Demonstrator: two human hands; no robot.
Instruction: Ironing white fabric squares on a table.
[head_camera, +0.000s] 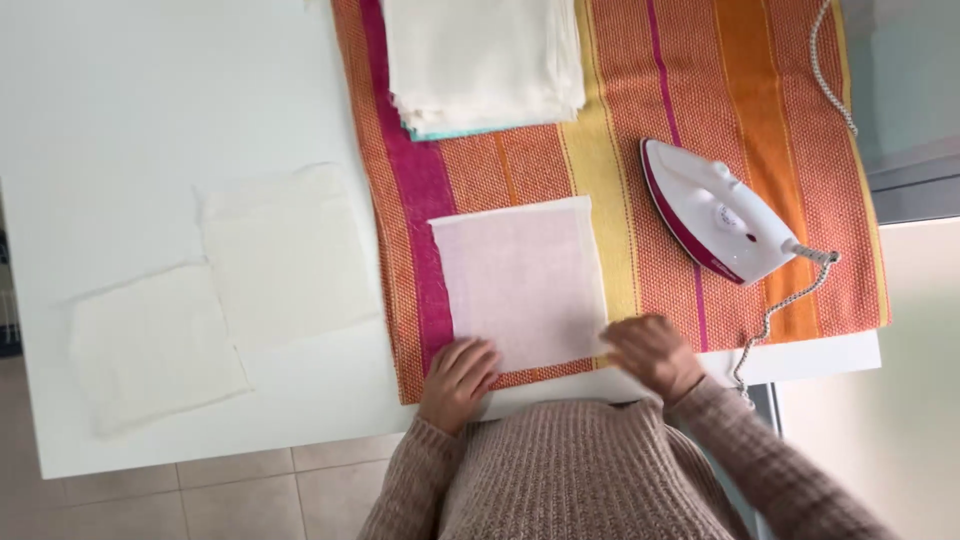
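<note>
A thin white square cloth (520, 280) lies flat on a striped orange, pink and yellow blanket (640, 120). My left hand (458, 378) rests on the cloth's near left corner, fingers bent over its edge. The near right corner is under my right hand (652, 352), whose fingers are curled on the fabric; whether they pinch it is unclear. A white and magenta iron (715, 212) lies on the blanket to the right of the cloth, apart from both hands.
A stack of folded white cloths (482, 62) sits at the blanket's far end. Two single white cloths (285, 250) (150, 345) lie on the white table (120, 100) to the left. The iron's braided cord (775, 310) runs off the table's near right edge.
</note>
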